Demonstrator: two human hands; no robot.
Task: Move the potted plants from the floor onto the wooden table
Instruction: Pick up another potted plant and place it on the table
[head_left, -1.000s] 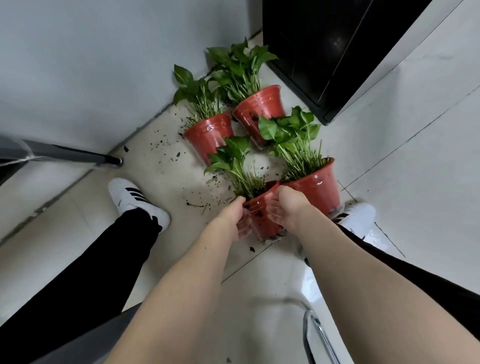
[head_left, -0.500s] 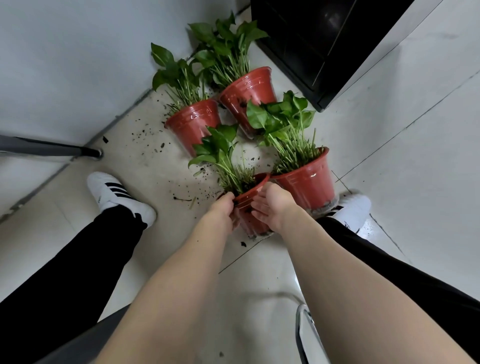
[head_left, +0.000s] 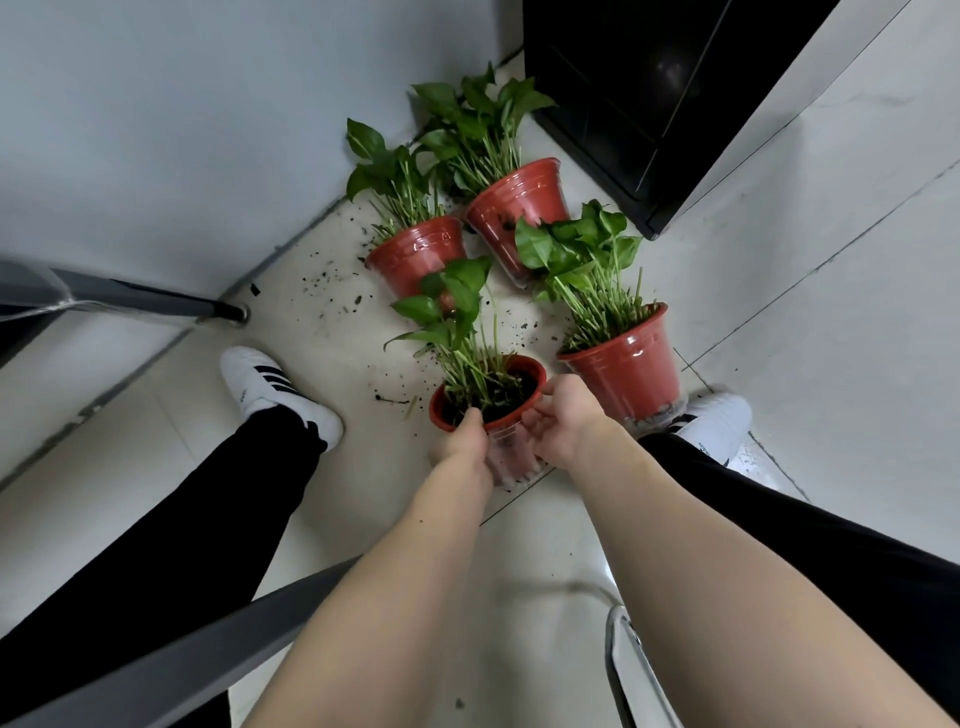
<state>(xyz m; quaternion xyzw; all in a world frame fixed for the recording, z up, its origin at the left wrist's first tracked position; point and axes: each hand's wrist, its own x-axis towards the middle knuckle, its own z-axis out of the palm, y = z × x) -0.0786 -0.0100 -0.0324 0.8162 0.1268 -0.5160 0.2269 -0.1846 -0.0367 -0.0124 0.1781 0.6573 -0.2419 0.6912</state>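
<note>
Red nearest pot (head_left: 485, 400) between 2 hands, left hand (head_left: 464, 441) and right hand (head_left: 563, 421) fingers grasping it.

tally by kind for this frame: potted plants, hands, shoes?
Potted plants: 4. The held pot, the right pot, the back-left pot, the back-right pot.
Hands: 2. The left hand and the right hand, both on the held pot.
Shoes: 2. The left shoe and the right shoe.
Total: 8
</note>
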